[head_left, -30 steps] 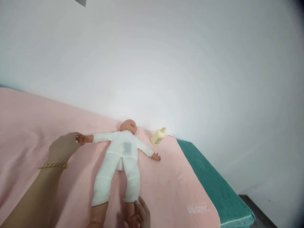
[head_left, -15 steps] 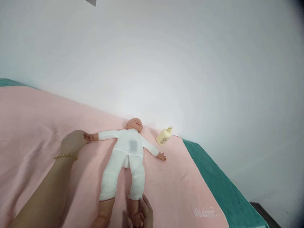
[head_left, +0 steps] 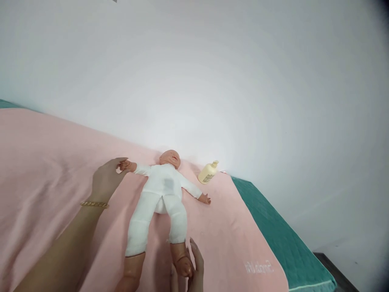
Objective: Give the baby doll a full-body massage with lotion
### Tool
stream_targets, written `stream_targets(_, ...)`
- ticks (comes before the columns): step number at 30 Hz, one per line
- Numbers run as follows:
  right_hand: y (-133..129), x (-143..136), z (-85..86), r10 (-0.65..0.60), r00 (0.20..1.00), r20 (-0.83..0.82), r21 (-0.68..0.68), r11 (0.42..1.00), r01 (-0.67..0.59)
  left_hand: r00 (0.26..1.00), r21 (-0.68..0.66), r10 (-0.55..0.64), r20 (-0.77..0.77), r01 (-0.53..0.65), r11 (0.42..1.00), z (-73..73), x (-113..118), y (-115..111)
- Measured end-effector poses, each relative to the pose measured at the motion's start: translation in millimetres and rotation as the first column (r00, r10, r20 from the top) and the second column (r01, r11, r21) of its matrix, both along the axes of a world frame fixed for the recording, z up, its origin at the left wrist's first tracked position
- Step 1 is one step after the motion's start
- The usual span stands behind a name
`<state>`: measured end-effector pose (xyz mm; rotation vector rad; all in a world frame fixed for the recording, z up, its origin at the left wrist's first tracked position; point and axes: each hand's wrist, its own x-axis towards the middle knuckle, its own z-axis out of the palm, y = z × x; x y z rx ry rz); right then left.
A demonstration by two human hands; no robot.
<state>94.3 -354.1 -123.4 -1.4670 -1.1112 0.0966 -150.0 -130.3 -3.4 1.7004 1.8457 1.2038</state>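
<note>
A baby doll point(head_left: 165, 182) with a white cloth body lies on its back on a pink blanket point(head_left: 225, 235), head toward the wall. My left hand point(head_left: 110, 175), with a gold bracelet at the wrist, has its fingers closed on the doll's hand point(head_left: 126, 165) at the left. Low in the picture, my right hand point(head_left: 194, 267) is closed round the doll's foot point(head_left: 183, 265), the one on the right; part of this hand is cut off by the bottom edge. The doll's other arm is stretched out on the blanket.
A pale yellow pump bottle point(head_left: 208, 173) leans to the right near the wall point(head_left: 243, 81), beside the doll's head. Green fabric point(head_left: 282, 231) shows past the blanket's right edge, and a dark edge point(head_left: 331, 269) lies at the lower right.
My left hand has moved right and slightly up with the doll's hand, so that arm looks shorter and more bent. The doll's foot has shifted right and up with my right hand.
</note>
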Motion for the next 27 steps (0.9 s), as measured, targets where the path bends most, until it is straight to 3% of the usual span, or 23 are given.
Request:
stream_targets(4,9,-4,19.7,0.032,0.999,0.033,0.017,0.999,-0.033,0.998,0.13,-0.055,0.029,0.051,0.99,-5.5,19,-1)
stream_targets(9,23,5,47.5,0.128,0.972,0.196,0.006,0.991,-0.132,0.987,0.283,-0.14,-0.076,0.156,0.946,-14.4,35,0)
stream_targets(14,43,-2,77.2,0.131,0.989,0.072,-0.036,0.991,-0.129,0.903,0.431,-0.355,-0.242,0.428,0.795,-20.0,53,0)
stream_targets(17,56,-6,89.4,0.171,0.985,-0.004,-0.085,0.982,-0.171,0.855,0.434,-0.428,-0.293,0.518,0.737,-22.0,60,1)
stream_targets(20,66,-8,95.6,0.231,0.973,-0.021,-0.125,0.965,-0.232,0.843,0.425,-0.438,-0.313,0.537,0.729,-26.4,61,4)
stream_targets(27,77,-9,94.5,0.232,0.973,0.019,-0.07,0.971,-0.23,0.775,0.335,-0.529,-0.346,0.629,0.702,-35.4,59,11)
